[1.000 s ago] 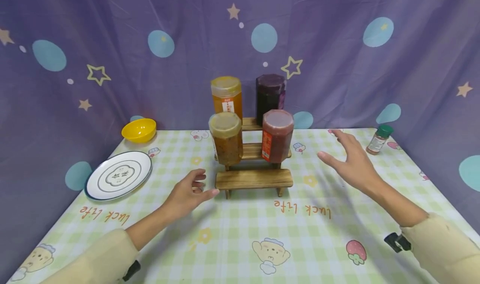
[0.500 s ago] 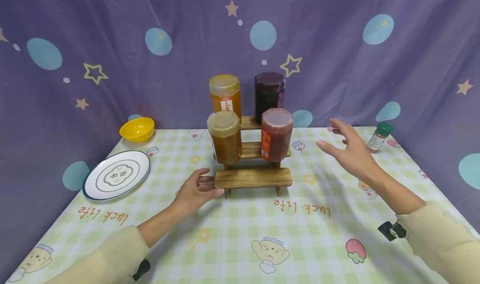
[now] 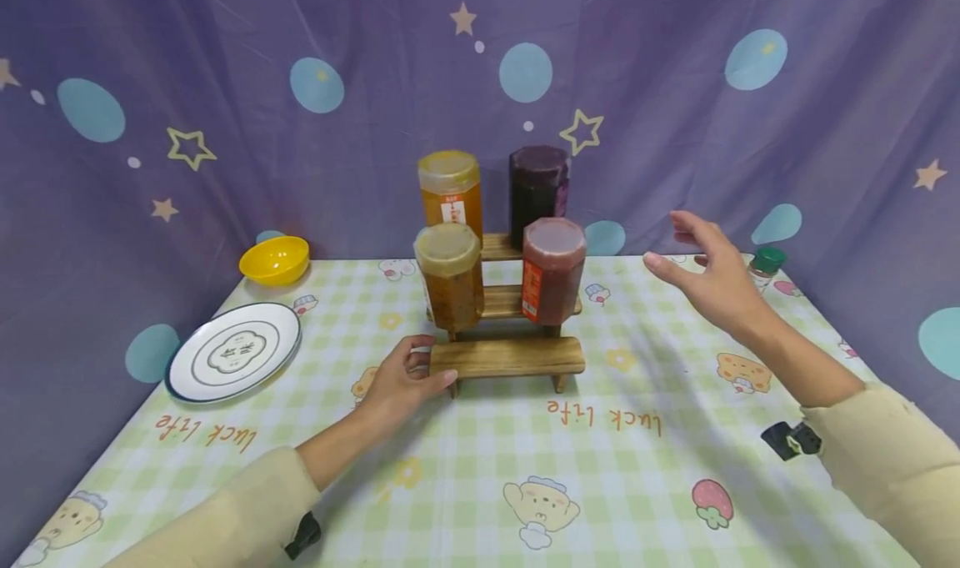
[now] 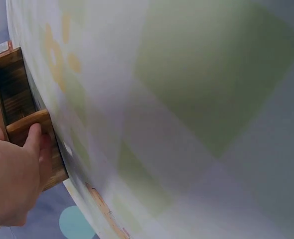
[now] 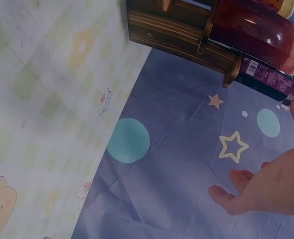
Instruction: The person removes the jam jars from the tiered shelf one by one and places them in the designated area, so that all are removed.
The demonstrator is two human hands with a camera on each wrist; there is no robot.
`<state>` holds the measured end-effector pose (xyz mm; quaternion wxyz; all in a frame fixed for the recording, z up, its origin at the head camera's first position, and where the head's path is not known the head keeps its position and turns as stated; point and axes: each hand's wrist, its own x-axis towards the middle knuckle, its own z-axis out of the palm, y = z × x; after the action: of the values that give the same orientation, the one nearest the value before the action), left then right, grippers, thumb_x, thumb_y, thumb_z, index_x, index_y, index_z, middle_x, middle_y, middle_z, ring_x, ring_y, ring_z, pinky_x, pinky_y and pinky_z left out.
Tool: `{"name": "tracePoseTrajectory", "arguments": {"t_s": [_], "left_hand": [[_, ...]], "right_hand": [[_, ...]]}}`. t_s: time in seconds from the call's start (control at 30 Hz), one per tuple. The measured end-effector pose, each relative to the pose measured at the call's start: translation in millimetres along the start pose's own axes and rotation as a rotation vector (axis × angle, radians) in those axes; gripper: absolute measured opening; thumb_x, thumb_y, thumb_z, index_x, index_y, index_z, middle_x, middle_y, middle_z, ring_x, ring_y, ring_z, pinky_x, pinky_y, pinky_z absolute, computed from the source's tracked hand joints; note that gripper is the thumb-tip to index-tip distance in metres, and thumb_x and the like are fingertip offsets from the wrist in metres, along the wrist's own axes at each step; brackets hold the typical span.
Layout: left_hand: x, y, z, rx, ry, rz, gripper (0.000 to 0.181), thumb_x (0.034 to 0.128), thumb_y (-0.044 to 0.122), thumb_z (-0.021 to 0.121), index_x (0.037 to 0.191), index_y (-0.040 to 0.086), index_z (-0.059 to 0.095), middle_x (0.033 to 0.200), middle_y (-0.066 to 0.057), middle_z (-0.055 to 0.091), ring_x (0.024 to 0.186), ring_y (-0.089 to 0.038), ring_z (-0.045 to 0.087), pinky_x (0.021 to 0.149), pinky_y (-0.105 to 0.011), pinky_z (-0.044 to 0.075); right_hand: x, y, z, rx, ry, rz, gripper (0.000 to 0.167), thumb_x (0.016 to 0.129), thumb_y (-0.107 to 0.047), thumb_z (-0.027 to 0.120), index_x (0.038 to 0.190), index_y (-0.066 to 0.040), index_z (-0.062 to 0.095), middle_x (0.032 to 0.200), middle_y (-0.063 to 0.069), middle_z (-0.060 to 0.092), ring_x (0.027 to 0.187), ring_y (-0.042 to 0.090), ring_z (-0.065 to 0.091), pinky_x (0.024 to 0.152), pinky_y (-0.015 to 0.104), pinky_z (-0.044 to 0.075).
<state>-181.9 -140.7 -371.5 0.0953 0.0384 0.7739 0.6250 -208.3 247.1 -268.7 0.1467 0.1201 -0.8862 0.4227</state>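
A three-step wooden rack (image 3: 507, 357) stands mid-table. Its middle step bears a jar of brownish-yellow preserve (image 3: 450, 280) and a jar of red preserve (image 3: 555, 272). On the top step are a jar of orange preserve (image 3: 452, 188) and a jar of dark purple preserve (image 3: 539, 197). My left hand (image 3: 401, 384) grips the left end of the lowest step, thumb at the front and fingers behind; the left wrist view shows the fingers (image 4: 34, 137) against the wood. To the right of the rack, my right hand (image 3: 716, 280) hovers with spread fingers, holding nothing.
At the left lie a white plate (image 3: 195, 359) with a dark rim and a yellow bowl (image 3: 274, 261) behind it. A small green-capped spice bottle (image 3: 768, 261) at the back right is partly hidden by my right hand. A purple curtain (image 3: 652, 134) hangs behind the table.
My left hand has moved right, from beside the rack onto the end of its lowest step. My right hand has risen and shifted slightly right, now partly covering the spice bottle.
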Motion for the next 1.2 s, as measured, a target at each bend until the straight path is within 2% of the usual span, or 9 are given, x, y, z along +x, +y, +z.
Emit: {"name": "tracePoseTrajectory", "arguments": {"t_s": [0.13,0.27,0.57,0.9,1.03,1.2], "left_hand": [[1.1,-1.3,1.3,-0.076,-0.003,0.003,0.061,0.0868,0.005,0.071,0.137,0.003,0.037,0.122,-0.022,0.055,0.097,-0.026,0.063,0.091,-0.039,0.057],[1.1,-1.7,2.0,-0.106,0.001,0.0,0.06,0.0873,0.003,0.07,0.137,0.002,0.037,0.122,-0.023,0.054,0.097,-0.024,0.063,0.092,-0.04,0.056],[0.2,-2.3,3.4,-0.109,0.012,0.013,0.062,0.0865,0.001,0.07,0.138,0.002,0.036,0.122,-0.022,0.054,0.097,-0.024,0.064,0.09,-0.037,0.057],[0.9,-3.7,3.3,-0.111,0.0,0.006,0.062,0.0869,0.0,0.069,0.138,0.005,0.036,0.121,-0.02,0.055,0.102,-0.026,0.063,0.092,-0.037,0.057],[1.8,-5.6,2.8,-0.104,-0.008,0.016,0.061,0.0873,0.002,0.07,0.138,0.004,0.036,0.121,-0.02,0.055,0.102,-0.025,0.063,0.092,-0.036,0.056],[0.3,-5.2,2.4,-0.109,-0.005,0.014,0.062,0.087,0.002,0.07,0.138,0.006,0.036,0.121,-0.019,0.055,0.101,-0.025,0.063,0.091,-0.037,0.057]], "right_hand": [[2.3,-2.8,-0.5,0.0,0.0,0.009,0.073,0.093,-0.034,0.064,0.151,-0.009,0.028,0.146,0.019,0.035,0.134,0.037,0.032,0.108,0.059,0.03],[8.0,-7.6,-0.2,0.013,0.001,0.015,0.073,0.093,-0.037,0.064,0.151,-0.011,0.029,0.149,0.016,0.034,0.136,0.035,0.032,0.109,0.057,0.031],[26.7,-17.6,-0.5,0.111,-0.054,0.054,0.074,0.093,-0.041,0.063,0.152,-0.017,0.026,0.151,0.012,0.035,0.138,0.03,0.034,0.107,0.056,0.038],[55.1,-37.5,6.6,0.245,-0.093,0.071,0.076,0.09,-0.042,0.066,0.152,-0.02,0.028,0.15,0.011,0.037,0.137,0.028,0.035,0.115,0.053,0.029],[64.6,-46.5,12.1,0.316,-0.1,0.068,0.074,0.09,-0.037,0.068,0.151,-0.018,0.03,0.149,0.012,0.039,0.136,0.027,0.037,0.116,0.049,0.03],[78.3,-57.4,19.3,0.351,-0.114,0.064,0.072,0.09,-0.033,0.069,0.15,-0.017,0.032,0.146,0.013,0.041,0.134,0.026,0.04,0.114,0.045,0.035]]}}
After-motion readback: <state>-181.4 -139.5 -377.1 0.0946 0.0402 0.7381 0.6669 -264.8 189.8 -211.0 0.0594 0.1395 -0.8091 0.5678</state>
